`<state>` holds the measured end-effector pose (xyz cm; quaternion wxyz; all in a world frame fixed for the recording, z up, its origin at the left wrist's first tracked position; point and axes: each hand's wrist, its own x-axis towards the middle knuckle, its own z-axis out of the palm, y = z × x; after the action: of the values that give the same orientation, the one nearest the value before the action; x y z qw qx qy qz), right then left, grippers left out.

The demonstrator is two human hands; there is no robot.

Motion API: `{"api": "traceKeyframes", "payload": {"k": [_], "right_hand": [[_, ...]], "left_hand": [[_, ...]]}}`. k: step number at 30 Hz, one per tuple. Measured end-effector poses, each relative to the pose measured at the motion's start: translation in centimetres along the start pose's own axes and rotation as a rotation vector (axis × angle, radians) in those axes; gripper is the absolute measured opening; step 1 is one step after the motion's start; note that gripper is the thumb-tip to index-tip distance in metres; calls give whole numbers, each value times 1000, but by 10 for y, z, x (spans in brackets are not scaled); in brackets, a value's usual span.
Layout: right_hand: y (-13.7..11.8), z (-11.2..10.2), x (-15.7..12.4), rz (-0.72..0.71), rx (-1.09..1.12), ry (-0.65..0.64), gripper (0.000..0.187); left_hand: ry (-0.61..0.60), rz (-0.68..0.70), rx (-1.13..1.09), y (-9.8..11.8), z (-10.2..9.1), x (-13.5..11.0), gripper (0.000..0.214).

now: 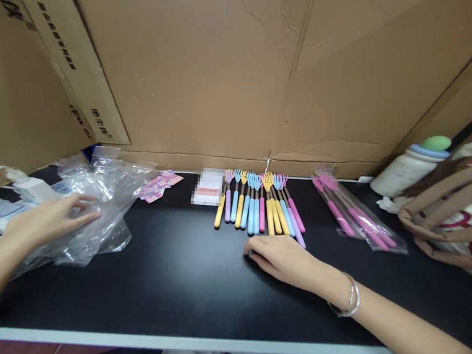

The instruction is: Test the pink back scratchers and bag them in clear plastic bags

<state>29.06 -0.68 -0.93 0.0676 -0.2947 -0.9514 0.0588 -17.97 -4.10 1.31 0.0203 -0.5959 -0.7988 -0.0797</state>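
My left hand (55,218) lies over a loose pile of clear plastic bags (97,189), thumb and fingers apart, touching the film. On the black table, my right hand (277,255) rests with its fingers curled under and nothing visible in them. Just beyond it is a row of back scratchers (253,210) with yellow, blue, purple and pink handles, their claw ends pointing away from me. Farther right, several pink back scratchers (352,212) lie inside clear bags.
Pink printed cards (160,185) lie beside the bags, and a blurred white label (208,186) sits left of the row. A white charger (35,189) is at far left. A bottle (410,170) and a brown-handled bag (455,214) stand right. Cardboard (210,78) walls the back.
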Motion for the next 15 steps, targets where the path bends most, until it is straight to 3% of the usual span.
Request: {"api": "traceKeyframes", "payload": {"k": [3, 5, 12, 15], "right_hand": [[-1, -1, 1, 0, -15, -9, 18], [-1, -1, 1, 1, -13, -15, 20], [1, 0, 0, -13, -11, -13, 21], [0, -1, 0, -20, -25, -8, 22]], "left_hand": [[-135, -33, 19, 5, 1, -2, 54], [-138, -44, 32, 9, 1, -3, 50], [-48, -57, 140, 15, -9, -5, 40], [88, -25, 157, 12, -15, 0, 39]]}}
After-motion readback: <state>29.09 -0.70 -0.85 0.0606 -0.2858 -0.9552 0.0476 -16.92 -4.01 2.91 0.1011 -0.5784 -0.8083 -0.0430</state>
